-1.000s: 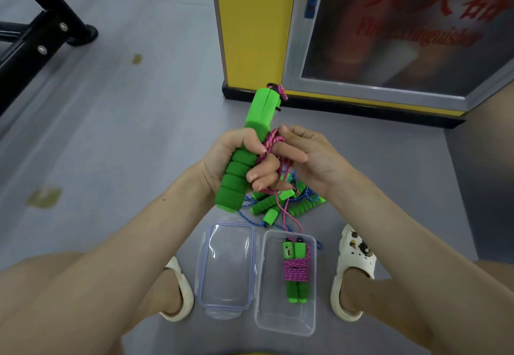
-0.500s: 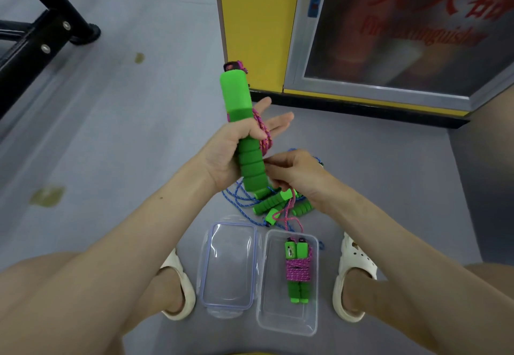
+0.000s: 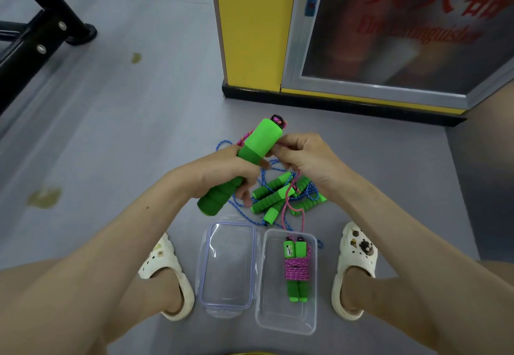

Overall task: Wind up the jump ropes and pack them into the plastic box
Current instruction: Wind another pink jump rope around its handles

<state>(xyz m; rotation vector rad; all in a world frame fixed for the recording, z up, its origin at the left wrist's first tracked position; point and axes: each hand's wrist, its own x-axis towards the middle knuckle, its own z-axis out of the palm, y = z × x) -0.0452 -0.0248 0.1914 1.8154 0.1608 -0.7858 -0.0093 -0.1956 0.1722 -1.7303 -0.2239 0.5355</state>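
My left hand (image 3: 222,172) grips a pair of green foam jump-rope handles (image 3: 251,154), tilted with their top to the upper right. My right hand (image 3: 308,160) pinches the pink rope (image 3: 292,201) beside the handles' upper part; the rope hangs down from it toward the floor. On the floor beyond the box lies a pile of green handles with blue rope (image 3: 281,196). The clear plastic box (image 3: 286,324) stands open at the front, with one wound pink rope bundle (image 3: 296,270) inside. Its lid (image 3: 226,265) lies to the left of it.
I squat on grey floor with white clogs (image 3: 354,268) on both sides of the box. A yellow cabinet (image 3: 250,29) with a glass door stands straight ahead. Black metal equipment legs (image 3: 41,32) reach in at the upper left.
The handles dropped lower and tilted from upright to the upper right. My right hand rose from below the handles to beside their upper part, carrying the pink rope.
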